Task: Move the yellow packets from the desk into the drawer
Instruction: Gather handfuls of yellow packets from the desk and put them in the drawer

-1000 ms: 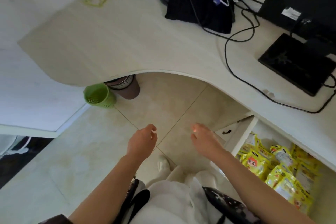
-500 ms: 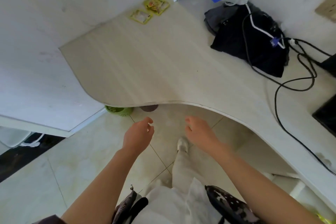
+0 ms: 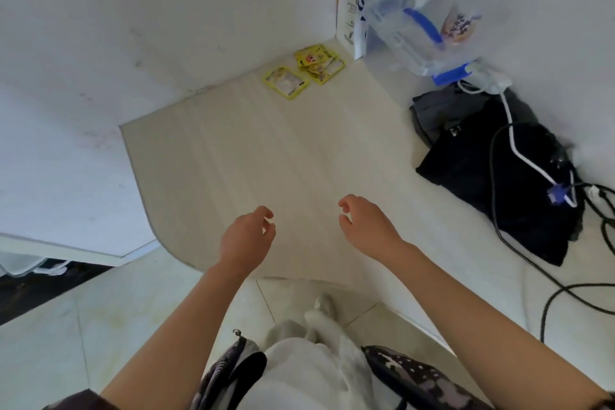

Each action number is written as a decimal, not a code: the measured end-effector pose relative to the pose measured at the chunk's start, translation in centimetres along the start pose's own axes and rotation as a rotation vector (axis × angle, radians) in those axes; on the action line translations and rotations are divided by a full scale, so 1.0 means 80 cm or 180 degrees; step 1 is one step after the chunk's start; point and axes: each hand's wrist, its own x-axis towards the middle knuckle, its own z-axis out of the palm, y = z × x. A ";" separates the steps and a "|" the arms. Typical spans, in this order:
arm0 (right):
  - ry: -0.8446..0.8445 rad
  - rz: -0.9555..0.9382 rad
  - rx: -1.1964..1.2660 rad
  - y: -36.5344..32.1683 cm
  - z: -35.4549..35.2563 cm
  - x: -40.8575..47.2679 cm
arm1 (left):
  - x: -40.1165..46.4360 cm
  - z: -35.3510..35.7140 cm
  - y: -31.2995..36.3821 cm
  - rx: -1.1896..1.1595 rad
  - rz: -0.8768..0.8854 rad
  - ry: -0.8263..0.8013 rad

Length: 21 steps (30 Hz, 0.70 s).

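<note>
Both empty: left hand (image 3: 248,236), right hand (image 3: 364,225) half-curled above desk (image 3: 266,150); yellow packets (image 3: 304,70) well apart.

Yellow packets (image 3: 304,71), pale wood-grain desk (image 3: 266,156), black bag (image 3: 492,176)

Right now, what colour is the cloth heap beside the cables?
Black cloth heap, clearest in the head view.

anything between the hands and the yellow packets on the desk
Nothing: in the head view, bare desk separates both hands from the yellow packets.
</note>
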 end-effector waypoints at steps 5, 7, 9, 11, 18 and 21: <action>-0.0085 0.0001 -0.0004 -0.006 -0.028 0.066 | 0.065 -0.020 0.017 0.0017 -0.0035 0.0069; -0.0100 -0.0003 -0.0003 -0.011 -0.037 0.093 | 0.095 -0.026 0.020 0.0028 -0.0019 0.0061; -0.0061 -0.0019 -0.0037 -0.014 -0.048 0.120 | 0.126 -0.033 0.025 0.0055 0.0043 0.0032; -0.0029 0.0024 -0.0044 -0.018 -0.061 0.145 | 0.156 -0.043 0.031 0.0090 0.0098 -0.0005; -0.0049 0.0103 -0.0216 -0.026 -0.104 0.253 | 0.285 -0.074 0.050 0.0469 0.0459 -0.0141; -0.0054 0.0106 -0.0314 -0.029 -0.121 0.307 | 0.340 -0.081 0.057 0.0696 0.0582 -0.0251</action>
